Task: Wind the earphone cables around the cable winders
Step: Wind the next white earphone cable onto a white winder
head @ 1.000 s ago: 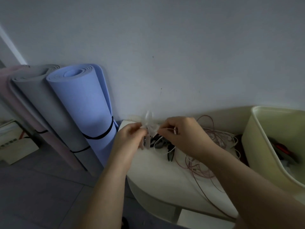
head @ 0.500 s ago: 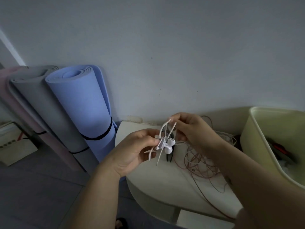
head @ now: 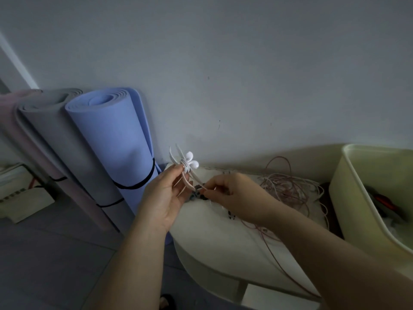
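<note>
My left hand [head: 164, 198] pinches a small white cable winder [head: 186, 166] with white earphones wound on it; two white earbuds [head: 191, 159] stick out at its top. Thin white cable loops fan out above and below the winder. My right hand [head: 234, 198] pinches the lower end of one loop [head: 196, 183] just below and right of the winder. Both hands hover over the left end of a cream table [head: 214, 240]. A tangle of pinkish earphone cables [head: 290, 189] lies on the table behind my right hand.
Rolled mats, blue [head: 116, 148] and grey [head: 55, 139], lean on the wall at left. A pale yellow bin [head: 348, 198] holding dark and red items stands at right. Small dark objects [head: 197, 194] lie on the table under my hands. Grey floor lies below left.
The winder with the earbuds has risen and turned in my left hand. My right hand dropped from above the winder to below it, drawing the cable loop down.
</note>
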Tool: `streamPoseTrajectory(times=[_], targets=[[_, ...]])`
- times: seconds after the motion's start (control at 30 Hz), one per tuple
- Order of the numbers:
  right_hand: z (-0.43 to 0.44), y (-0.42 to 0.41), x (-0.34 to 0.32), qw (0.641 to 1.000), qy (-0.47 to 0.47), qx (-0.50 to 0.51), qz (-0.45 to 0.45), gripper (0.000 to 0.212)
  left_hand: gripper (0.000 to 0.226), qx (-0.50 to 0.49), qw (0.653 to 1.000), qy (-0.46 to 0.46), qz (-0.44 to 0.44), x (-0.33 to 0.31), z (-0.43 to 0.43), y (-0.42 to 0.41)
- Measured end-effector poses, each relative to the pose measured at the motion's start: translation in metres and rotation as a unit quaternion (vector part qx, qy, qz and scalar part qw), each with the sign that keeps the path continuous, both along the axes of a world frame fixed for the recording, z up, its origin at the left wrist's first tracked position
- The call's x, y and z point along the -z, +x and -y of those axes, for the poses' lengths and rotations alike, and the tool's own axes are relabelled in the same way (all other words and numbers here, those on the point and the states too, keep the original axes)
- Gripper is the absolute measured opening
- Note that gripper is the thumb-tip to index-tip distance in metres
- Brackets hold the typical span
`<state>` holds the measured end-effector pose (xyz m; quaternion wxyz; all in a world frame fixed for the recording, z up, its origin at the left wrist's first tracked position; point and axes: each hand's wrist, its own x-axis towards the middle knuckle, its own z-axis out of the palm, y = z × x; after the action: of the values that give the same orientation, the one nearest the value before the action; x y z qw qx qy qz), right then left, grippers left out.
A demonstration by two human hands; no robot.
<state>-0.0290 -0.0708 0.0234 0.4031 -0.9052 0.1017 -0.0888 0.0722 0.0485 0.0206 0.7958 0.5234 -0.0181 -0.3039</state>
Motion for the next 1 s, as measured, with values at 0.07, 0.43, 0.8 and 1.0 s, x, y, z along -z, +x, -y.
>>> streamPoseTrajectory(times=[0.07,0.43,0.8,1.0], targets=[[0.003,-0.005,-0.006,0.999,-0.009,0.011,0.029,0.015,0.018,-0.002,0.992,0.091,0.085,0.002,0.000,0.003],[0.032,-0.019,-0.019,0.976,0.106,0.134,0.134,0.020,0.011,0.277,0.931,0.157,0.178,-0.002,0.000,-0.012],[0.023,0.002,0.011,0.889,0.453,0.030,0.063,0.080,0.048,0.315,0.941,-0.099,0.070,0.001,0.000,-0.005],[0.007,0.008,0.011,0.991,0.107,0.056,0.060,0.023,0.022,0.110,0.990,-0.087,0.005,-0.003,0.003,-0.009]])
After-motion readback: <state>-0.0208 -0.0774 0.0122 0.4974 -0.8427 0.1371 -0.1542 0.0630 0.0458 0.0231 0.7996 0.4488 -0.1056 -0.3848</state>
